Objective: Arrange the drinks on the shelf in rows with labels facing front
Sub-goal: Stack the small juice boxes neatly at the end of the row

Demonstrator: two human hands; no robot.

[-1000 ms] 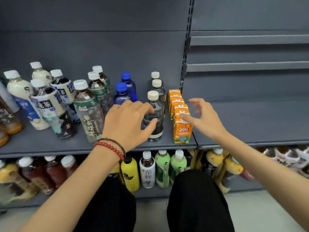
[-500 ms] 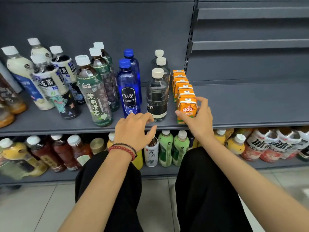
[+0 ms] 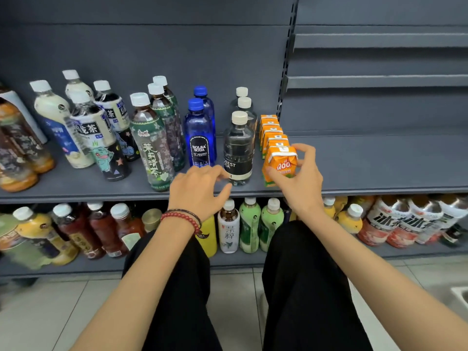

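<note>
Nearest is a pale tiled floor (image 3: pixel 240 312) and the person's knees in black trousers (image 3: pixel 182 287). The knees hide the middle of the lower shelf (image 3: pixel 240 260), so the bottles there show only in part, and those at the far left are blurred. The left hand (image 3: pixel 200 190), with a red bead bracelet (image 3: pixel 181 219) on the wrist, hangs before the edge of the upper shelf (image 3: pixel 379 171). Its fingers are loosely bent and hold nothing. I cannot tell if the fingertips touch the dark soda bottle (image 3: pixel 239 148) just beside them. The right hand (image 3: pixel 302 184) grips the orange juice carton (image 3: pixel 281 162), with the thumb low on its front and the fingers bent around its far right corner. The carton is at the front of the upper shelf, a little tilted, with its label to the front. Whether it is lifted off the board I cannot tell. Behind it a row of cartons (image 3: pixel 269 129) shows only the tops. Left of the dark soda bottle stand a blue soda bottle (image 3: pixel 200 140) and a green tea bottle (image 3: pixel 152 145), each covering most of the bottles behind it. The first letter on the dark bottle's label is out of view. Farther left the bottles are crowded and smeared. Behind all is a grey back panel (image 3: pixel 152 46).
</note>
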